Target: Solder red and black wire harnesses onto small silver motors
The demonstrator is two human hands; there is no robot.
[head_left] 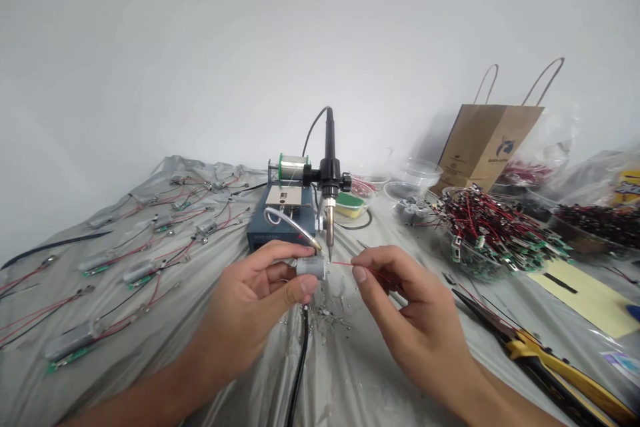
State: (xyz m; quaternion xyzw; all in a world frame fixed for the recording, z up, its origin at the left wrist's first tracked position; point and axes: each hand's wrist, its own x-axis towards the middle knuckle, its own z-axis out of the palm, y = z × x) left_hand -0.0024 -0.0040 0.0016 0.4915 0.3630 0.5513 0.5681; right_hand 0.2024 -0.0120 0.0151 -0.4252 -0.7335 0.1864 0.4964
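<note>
A: What does the left hand [250, 310] have?

B: A small metal-can motor [311, 267], lying on its side in the air above the sheet. The thumb and fingers wrap closely around it, a narrow grip holding the can.

A: And the right hand [413, 310]?

B: Its thumb and forefinger [359, 273] pinch a thin red wire [373, 269], also a narrow grip. The free end of the wire points at the right end of the motor and comes very close to it. I can't tell if they touch.

A: What's right above the motor?

B: A soldering iron [329, 193], clamped upright, with its tip just beside the motor's end. Behind it is a blue soldering station [280, 230] with a solder spool [293, 168] on top.

A: What's around the 2 hands?

B: Solder scraps [325, 320] lie below them on a grey plastic sheet [220, 320], and a black cable [299, 373] runs toward the near edge. Wired motors [140, 271] with small green boards are laid out on the left. On the right are a bowl of wired circuit boards [490, 237] and yellow-handled pliers [543, 363], with a kraft paper bag [487, 140] farther back.
</note>
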